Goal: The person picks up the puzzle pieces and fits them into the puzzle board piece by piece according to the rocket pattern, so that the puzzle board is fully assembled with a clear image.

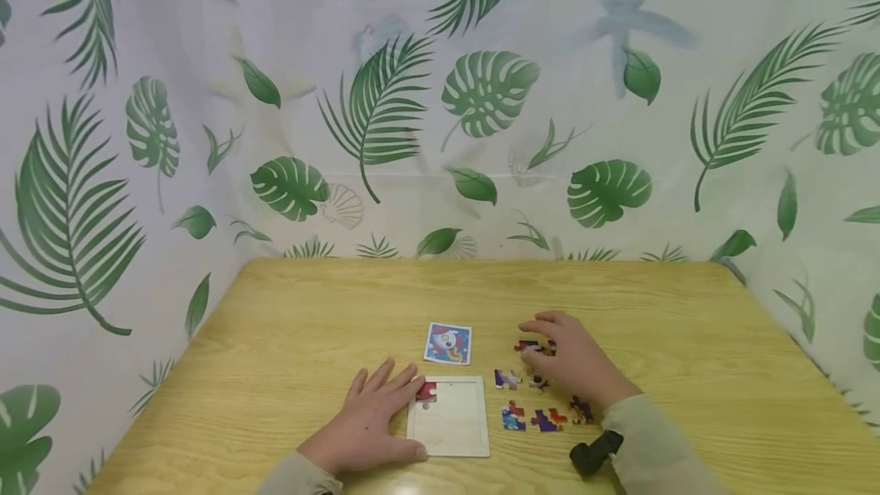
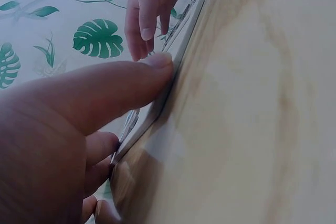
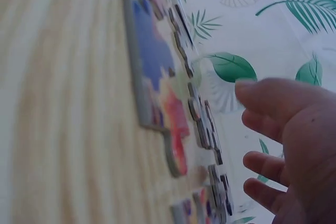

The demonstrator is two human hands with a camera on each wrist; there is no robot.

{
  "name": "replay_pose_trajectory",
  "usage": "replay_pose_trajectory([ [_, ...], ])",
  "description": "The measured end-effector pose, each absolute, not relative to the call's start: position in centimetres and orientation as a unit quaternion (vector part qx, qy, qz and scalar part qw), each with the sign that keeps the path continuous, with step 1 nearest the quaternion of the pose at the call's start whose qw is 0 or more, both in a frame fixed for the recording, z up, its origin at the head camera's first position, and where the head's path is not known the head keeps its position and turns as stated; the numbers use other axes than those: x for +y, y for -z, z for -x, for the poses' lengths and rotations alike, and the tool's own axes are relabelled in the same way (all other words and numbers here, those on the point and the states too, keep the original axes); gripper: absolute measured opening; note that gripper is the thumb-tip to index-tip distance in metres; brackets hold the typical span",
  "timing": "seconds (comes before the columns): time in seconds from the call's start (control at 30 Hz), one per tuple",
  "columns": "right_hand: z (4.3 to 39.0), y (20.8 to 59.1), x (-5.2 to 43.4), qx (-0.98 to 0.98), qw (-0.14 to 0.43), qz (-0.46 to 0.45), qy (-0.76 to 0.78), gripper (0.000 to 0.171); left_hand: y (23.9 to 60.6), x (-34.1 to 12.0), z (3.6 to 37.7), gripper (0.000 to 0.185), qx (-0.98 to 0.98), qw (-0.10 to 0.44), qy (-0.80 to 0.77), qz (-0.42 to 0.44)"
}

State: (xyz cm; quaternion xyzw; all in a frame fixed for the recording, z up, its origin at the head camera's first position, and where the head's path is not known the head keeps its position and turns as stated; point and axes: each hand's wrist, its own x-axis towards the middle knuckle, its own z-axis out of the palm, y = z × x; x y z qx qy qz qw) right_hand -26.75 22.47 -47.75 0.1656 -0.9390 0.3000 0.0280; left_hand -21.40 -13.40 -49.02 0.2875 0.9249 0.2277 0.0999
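Puzzle pieces (image 1: 545, 420) (loose) near right hand (image 1: 576, 361)

Yellowish wood-grain tabletop (image 1: 309, 319) is carrying a pale square tray (image 1: 450, 431), lying flat. White-bordered picture card (image 1: 448, 344) is lying just beyond the tray, not touching it. Loose jigsaw pieces (image 1: 546, 421) are lying in rough rows right of the tray, showing red, blue and purple; some are hiding partly from view.
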Motion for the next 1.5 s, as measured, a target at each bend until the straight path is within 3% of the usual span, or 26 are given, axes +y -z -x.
replay_pose_trajectory([
  [0.37,26.7,48.8,23.9,-0.941,0.023,-0.146,-0.305,0.043,48.9,-13.2,21.3,0.1,0.922,0.105,-0.239,-0.286],
  [0.87,27.1,49.7,24.3,-0.951,0.069,-0.173,-0.246,0.033,48.5,-13.4,21.5,0.1,0.922,0.111,-0.24,-0.282],
  [1.5,26.9,49.5,23.6,-0.95,0.061,-0.151,-0.266,0.03,48.7,-13.7,21.2,0.088,0.924,0.094,-0.225,-0.295],
])
